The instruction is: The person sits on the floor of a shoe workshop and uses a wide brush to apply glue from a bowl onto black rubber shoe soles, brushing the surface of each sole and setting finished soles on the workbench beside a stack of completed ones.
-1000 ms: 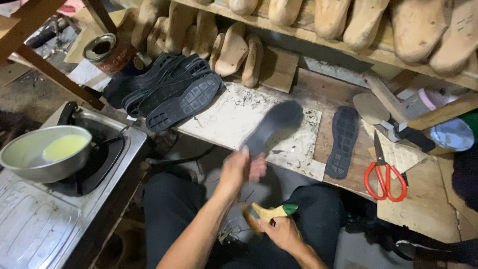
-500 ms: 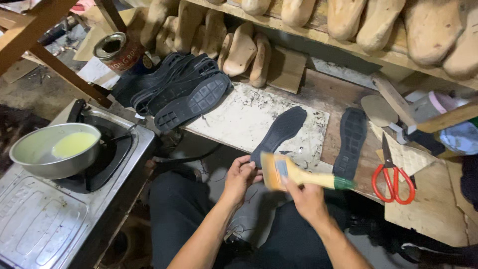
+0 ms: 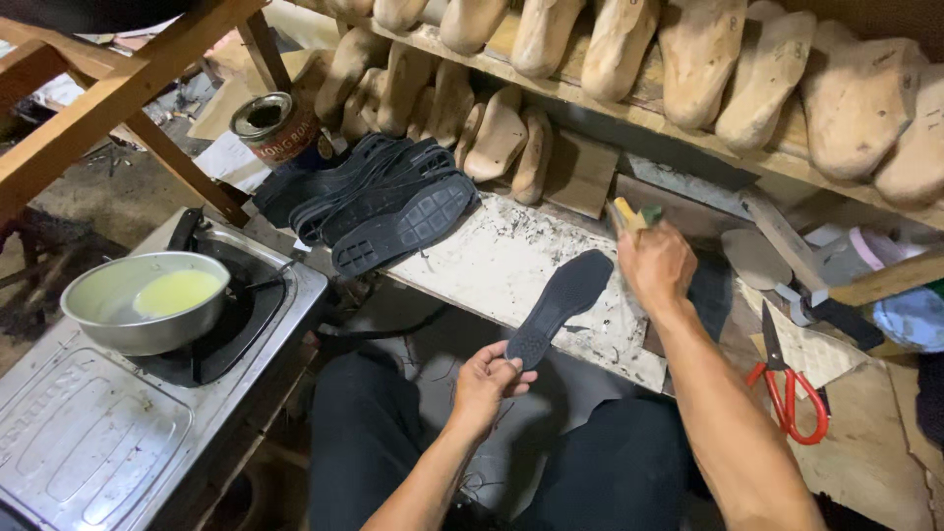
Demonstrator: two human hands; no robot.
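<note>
Pinching the heel of a black sole [image 3: 559,306], the left hand [image 3: 484,382] held it at the bench's [image 3: 472,265] front edge, its long axis running up and right toward the raised right hand [image 3: 655,262]. That hand, fist closed on a brush [image 3: 629,213], hovered just beyond the sole's toe.

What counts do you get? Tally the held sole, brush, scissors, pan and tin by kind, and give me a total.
Sole, pinched in left hand: 1
Brush, gripped in right hand: 1
Red scissors: 1
Metal pan: 1
Tin: 1
Total: 5
</note>
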